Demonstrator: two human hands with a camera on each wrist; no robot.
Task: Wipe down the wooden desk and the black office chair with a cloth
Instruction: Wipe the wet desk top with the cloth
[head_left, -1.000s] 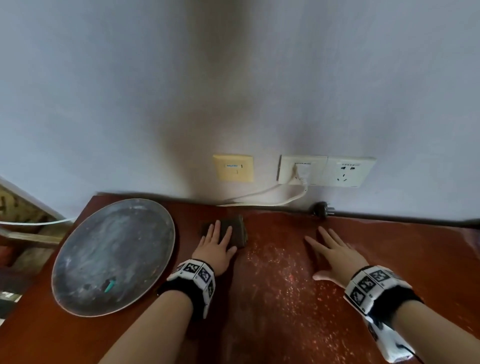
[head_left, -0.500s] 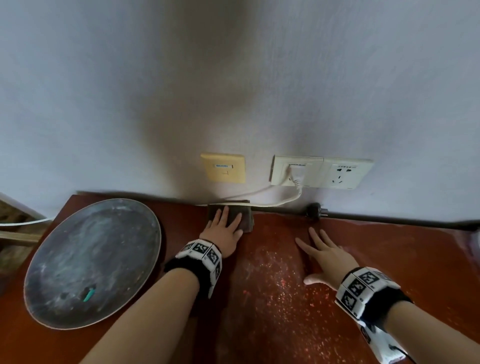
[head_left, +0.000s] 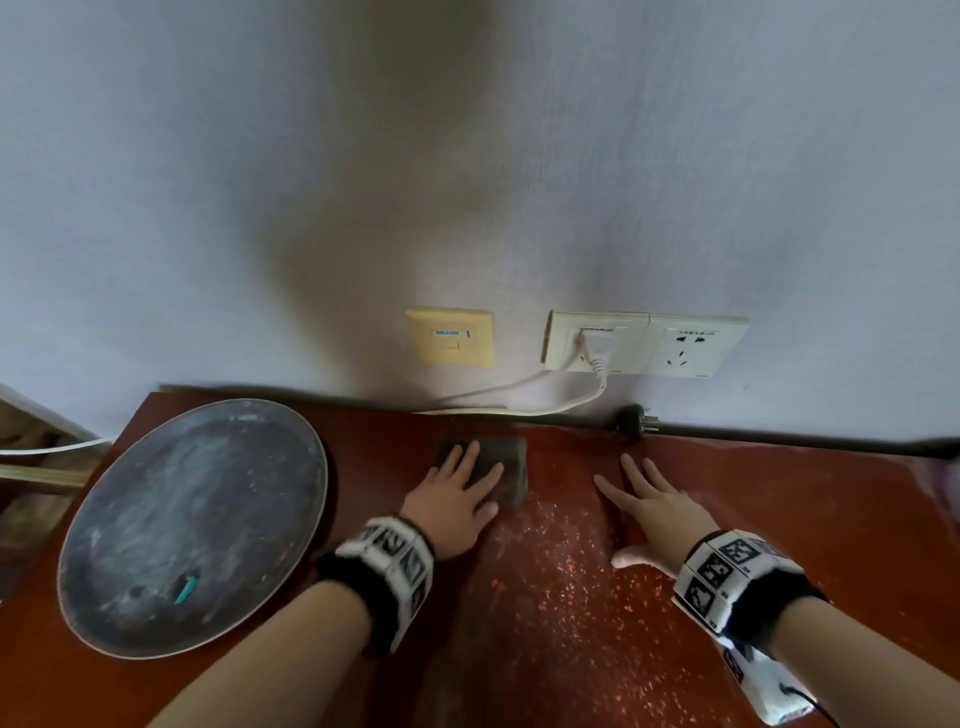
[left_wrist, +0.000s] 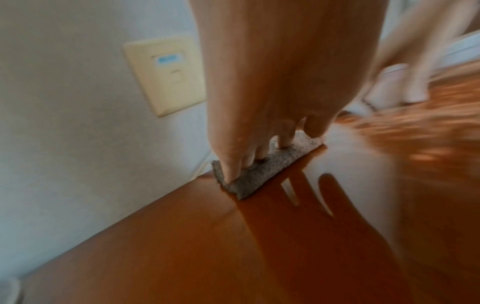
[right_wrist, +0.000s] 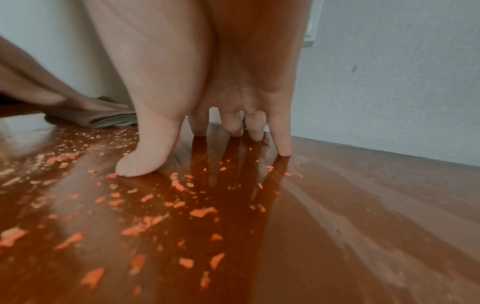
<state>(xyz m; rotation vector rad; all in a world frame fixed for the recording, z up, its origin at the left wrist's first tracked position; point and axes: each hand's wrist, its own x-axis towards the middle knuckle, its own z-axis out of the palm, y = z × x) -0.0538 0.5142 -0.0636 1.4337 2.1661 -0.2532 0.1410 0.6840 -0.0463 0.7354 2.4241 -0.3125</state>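
A folded grey cloth (head_left: 511, 467) lies on the red-brown wooden desk (head_left: 779, 509) close to the wall. My left hand (head_left: 467, 483) presses flat on it with straight fingers; the left wrist view shows the fingertips (left_wrist: 231, 174) on the cloth (left_wrist: 270, 170). To its right, my right hand (head_left: 644, 499) rests palm-down on the bare desk with fingers spread. In the right wrist view its fingertips (right_wrist: 283, 150) touch the glossy desk (right_wrist: 363, 216), and the cloth (right_wrist: 114, 121) shows at the left. Orange crumbs (head_left: 566, 566) are scattered between the hands. No chair is in view.
A round, dusty metal tray (head_left: 192, 525) with a small teal piece (head_left: 186, 590) fills the desk's left end. On the wall are a yellow plate (head_left: 449, 338) and white sockets (head_left: 644, 345). A white cable (head_left: 519, 408) and a black plug (head_left: 631, 418) lie along the desk's back edge.
My left hand pushed the cloth up to the wall, then drew it back a little toward me. The right hand stayed flat in about the same place.
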